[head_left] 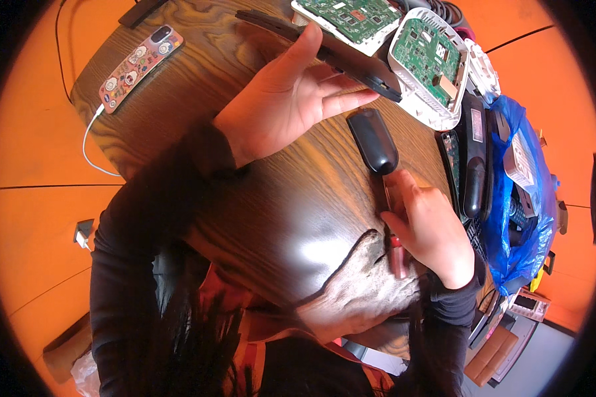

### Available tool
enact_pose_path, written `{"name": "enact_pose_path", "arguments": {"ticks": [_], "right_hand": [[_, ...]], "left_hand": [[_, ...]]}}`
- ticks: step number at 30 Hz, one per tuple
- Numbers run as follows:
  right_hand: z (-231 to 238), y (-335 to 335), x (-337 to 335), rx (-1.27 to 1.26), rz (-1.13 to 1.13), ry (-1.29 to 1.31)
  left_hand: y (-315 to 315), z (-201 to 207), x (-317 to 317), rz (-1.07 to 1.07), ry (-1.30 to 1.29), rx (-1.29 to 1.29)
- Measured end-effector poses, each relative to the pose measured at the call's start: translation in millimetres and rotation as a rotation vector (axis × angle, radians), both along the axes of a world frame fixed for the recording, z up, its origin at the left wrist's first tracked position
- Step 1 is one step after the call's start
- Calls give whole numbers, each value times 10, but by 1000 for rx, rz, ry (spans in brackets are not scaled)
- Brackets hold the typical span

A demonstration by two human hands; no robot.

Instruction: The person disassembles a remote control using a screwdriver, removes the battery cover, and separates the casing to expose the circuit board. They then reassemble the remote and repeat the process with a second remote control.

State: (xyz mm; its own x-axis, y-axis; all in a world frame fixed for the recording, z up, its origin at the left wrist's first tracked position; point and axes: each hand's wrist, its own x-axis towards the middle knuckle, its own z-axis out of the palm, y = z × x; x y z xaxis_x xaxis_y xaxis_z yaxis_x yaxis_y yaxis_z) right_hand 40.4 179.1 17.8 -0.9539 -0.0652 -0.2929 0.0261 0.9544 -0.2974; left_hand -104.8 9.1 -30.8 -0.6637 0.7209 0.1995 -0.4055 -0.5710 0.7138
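My left hand (pixel 281 99) is raised over a dark round wooden table (pixel 258 198), holding a long flat black device (pixel 331 49) by its edge between thumb and fingers. My right hand (pixel 427 225) rests on the table's right side, closed around a red-handled tool (pixel 396 255) whose tip points toward a small black oblong casing (pixel 374 140) lying on the wood. That casing sits just beyond my right fingertips, below the black device.
A phone in a sticker-covered case (pixel 139 66) lies at the far left, plugged into a white cable. Two open white casings with green circuit boards (pixel 430 66) sit at the back right. Black remotes (pixel 473 155) and a blue plastic bag (pixel 523 198) of parts crowd the right edge. The floor is orange.
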Motion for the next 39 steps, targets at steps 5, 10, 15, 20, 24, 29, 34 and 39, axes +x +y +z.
{"name": "enact_pose_path", "arguments": {"ticks": [5, 10, 15, 20, 24, 29, 34, 39], "right_hand": [[207, 45, 24, -240, -132, 319], [176, 110, 3, -658, -330, 879], [-81, 149, -126, -699, -274, 760], [-184, 134, -201, -679, -257, 768], [-245, 188, -193, -651, -235, 807], [-399, 138, -239, -860, -241, 598], [-351, 55, -225, -841, -318, 461], [-10, 94, 17, -406, -115, 757]], "left_hand": [[16, -20, 12, -21, -89, 111], [-13, -7, 17, -82, -82, 57], [-1, 5, 16, -52, -101, 51], [-5, -8, 5, -37, -98, 50], [-11, -23, -7, -58, -125, 62], [-4, -27, -8, -73, -197, 96], [-11, -42, -19, -139, -153, 191], [-18, -71, -14, -95, -151, 194]]}}
